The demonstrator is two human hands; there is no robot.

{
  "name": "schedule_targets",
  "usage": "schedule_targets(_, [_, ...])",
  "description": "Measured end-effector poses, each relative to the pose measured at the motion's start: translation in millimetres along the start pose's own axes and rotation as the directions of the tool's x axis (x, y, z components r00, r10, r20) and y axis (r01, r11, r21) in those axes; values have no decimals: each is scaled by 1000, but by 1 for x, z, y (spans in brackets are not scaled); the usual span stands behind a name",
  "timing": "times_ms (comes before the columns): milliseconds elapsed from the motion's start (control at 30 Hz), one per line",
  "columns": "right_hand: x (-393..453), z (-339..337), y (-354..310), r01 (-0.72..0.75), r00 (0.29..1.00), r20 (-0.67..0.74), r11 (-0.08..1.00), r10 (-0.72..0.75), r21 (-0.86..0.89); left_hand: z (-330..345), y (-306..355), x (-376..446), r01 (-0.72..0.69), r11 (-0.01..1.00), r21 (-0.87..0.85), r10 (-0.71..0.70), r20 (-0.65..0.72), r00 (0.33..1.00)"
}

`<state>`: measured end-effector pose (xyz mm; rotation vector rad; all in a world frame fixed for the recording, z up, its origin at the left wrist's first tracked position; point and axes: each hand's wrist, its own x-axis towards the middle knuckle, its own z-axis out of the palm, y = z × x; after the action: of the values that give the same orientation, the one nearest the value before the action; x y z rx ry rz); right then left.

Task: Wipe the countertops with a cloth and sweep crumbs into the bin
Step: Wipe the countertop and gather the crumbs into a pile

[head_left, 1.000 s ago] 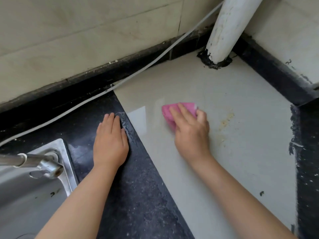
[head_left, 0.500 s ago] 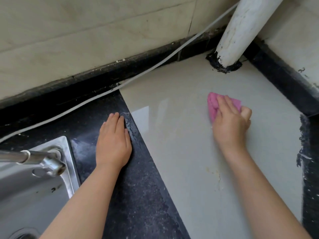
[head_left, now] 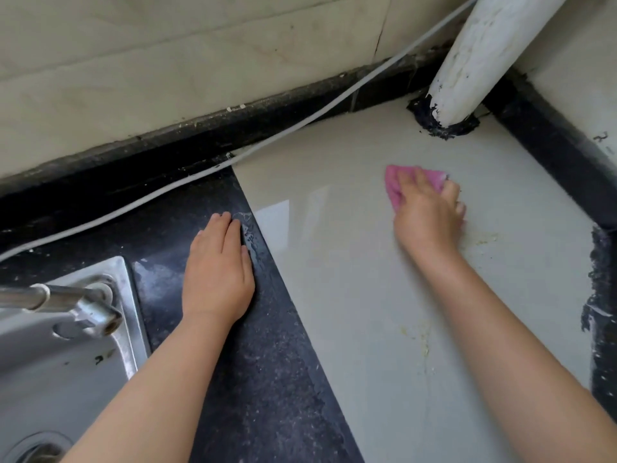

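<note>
Two hands down: left hand (head_left: 217,272) flat on black counter (head_left: 267,379), right hand (head_left: 427,215) fingers pressing pink cloth (head_left: 394,187) on pale tile (head_left: 350,279).

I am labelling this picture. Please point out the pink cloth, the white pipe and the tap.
pink cloth (head_left: 393,185): head view, on the left part not covered by the hand.
white pipe (head_left: 480,58): head view, middle of its shaft.
tap (head_left: 96,310): head view, on its metal end over the sink.
</note>
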<state>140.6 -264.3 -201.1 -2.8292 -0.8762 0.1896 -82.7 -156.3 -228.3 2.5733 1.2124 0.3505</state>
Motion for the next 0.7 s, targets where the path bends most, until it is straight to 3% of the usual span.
schedule_targets(100, [-6, -11, 4, -55, 990, -133, 998, 57, 19, 1, -1, 0, -4, 1000, 2, 4, -1, 1000])
schedule_targets(200, [-6, -3, -47, 197, 958, -231, 976, -171, 93, 2, -2, 0, -2, 1000, 5, 2, 2, 1000])
schedule_targets(300, [-4, 22, -109, 480, 877, -55, 871, -477, 107, 3, -3, 0, -18, 1000, 10, 18, -5, 1000])
schedule_targets(367, [0, 33, -129, 569, 818, 65, 820, -572, 64, 3, -3, 0, -22, 1000, 11, 22, -13, 1000])
schedule_targets(500, [29, 38, -99, 461, 886, 22, 885, -463, 60, 1, -2, 0, -7, 1000, 0, 7, -7, 1000])
schedule_targets(567, [44, 38, -63, 241, 970, 5, 968, -242, 68, 1, -1, 0, -7, 1000, 2, 7, -2, 1000])
schedule_targets(633, [40, 27, -26, 25, 1000, 5, 998, -25, 64, 0, 0, 1, -5, 1000, 1, 5, 2, 1000])
schedule_targets(700, [21, 8, 4, -17, 1000, -25, 1000, 18, 15, 0, 0, 1, -6, 1000, 1, 6, 3, 1000])
